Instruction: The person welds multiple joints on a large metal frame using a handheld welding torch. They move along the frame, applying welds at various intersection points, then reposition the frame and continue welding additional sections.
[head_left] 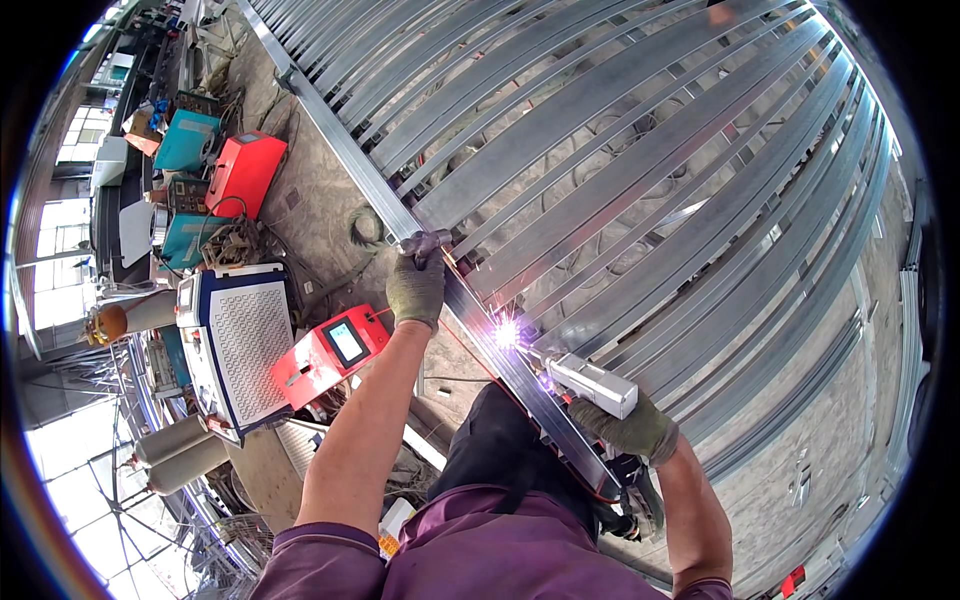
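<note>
Purple sleeves (440,550) are seen nearest the lens, at six o'clock, with both bare forearms running up from them. At four o'clock from the picture's centre the right hand (632,428), in a worn olive fabric glove, is clenched around a boxy silver welding torch (592,384), whose nozzle is pointed at a violet-white arc (507,333) burning on the long steel rail (470,300). At ten o'clock from that arc the left hand (416,288), gloved alike, is closed over the top of the rail beside a grey clamp-like fitting (425,242); whether the fitting itself is gripped cannot be told. The rail is a straight, smooth, dull-bright galvanised section, and from it a wide frame of parallel slats (650,170) is fanned out toward one and two o'clock, each slat flat, thin-walled and reflective. Risk is judged to lie chiefly in the forearms, left uncovered close to spatter and glare; a burn could be caused by any spark thrown from the arc. Thin sheet may be blown through if the torch is held too long in one spot, and the joint may be pulled askew if the steadying hand slips. On the rough concrete floor (330,215), at nine o'clock, a red welder with a small screen (330,355), a white perforated cabinet (235,345) and grey gas cylinders (180,455) are crowded among loose cables, over which a foot could be caught.
</note>
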